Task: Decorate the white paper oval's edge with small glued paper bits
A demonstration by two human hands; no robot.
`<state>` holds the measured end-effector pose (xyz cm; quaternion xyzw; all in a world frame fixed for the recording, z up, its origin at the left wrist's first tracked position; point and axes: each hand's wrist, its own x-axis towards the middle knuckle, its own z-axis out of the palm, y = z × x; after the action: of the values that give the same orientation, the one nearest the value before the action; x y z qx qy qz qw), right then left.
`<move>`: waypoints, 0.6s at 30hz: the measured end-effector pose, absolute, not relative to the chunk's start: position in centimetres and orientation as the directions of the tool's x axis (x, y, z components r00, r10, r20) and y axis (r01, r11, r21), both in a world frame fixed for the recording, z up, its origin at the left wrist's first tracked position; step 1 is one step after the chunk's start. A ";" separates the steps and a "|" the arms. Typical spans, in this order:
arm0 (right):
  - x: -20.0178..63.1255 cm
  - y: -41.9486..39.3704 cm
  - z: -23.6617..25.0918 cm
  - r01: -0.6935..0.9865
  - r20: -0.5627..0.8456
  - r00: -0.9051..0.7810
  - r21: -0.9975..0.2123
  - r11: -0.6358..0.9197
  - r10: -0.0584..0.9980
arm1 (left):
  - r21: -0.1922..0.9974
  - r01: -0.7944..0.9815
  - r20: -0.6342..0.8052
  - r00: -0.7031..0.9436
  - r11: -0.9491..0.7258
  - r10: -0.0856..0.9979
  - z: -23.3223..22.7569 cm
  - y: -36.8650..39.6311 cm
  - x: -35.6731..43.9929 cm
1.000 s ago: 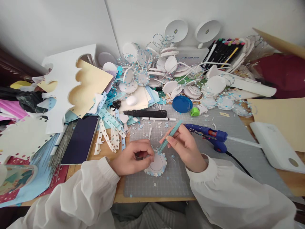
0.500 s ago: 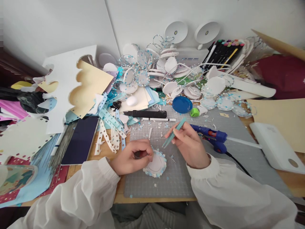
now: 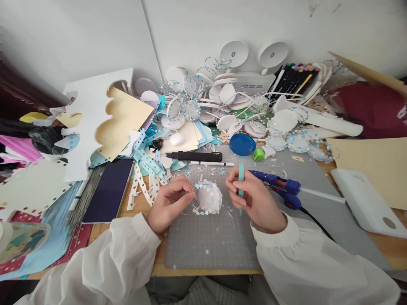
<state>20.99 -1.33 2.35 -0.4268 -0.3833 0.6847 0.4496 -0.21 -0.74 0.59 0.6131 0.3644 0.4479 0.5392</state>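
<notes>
Paper disc point(image 3: 208, 196) now lifted, tilted off mat; left hand point(image 3: 170, 203) grip pinching its edge; right hand point(image 3: 251, 199) grip clasping tweezers point(image 3: 241, 180), now upright.

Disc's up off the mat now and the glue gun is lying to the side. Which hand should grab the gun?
Right, probably. The glue gun lies just beyond the right hand, nearly touching it, though that hand holds teal tweezers. The left hand pinches the paper disc on the far side.

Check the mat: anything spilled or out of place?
Yes. Paper scraps litter the grey mat. The left hand lifts the paper disc askew; the right hand holds teal tweezers. The glue gun lies beside it.
</notes>
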 end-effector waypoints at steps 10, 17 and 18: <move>20.3 -1.7 1.4 0.135 -0.200 -0.152 -0.974 -0.180 0.968 | 0.978 -0.023 0.206 0.295 -0.209 0.933 0.6 -0.8 -0.3; 20.6 -1.4 1.1 -0.082 -0.286 -0.004 -0.955 -0.285 0.958 | 0.969 -0.093 0.245 0.282 -0.228 0.927 -0.1 -0.6 -0.7; 20.7 -1.4 1.0 -0.103 -0.278 0.014 -0.956 -0.275 0.960 | 0.972 -0.101 0.234 0.285 -0.213 0.929 -0.2 -0.5 -0.8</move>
<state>20.66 -1.38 1.00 -0.5464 -0.3926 0.5823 0.4563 -0.78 -0.53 -0.19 0.6053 0.3420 0.4902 0.5256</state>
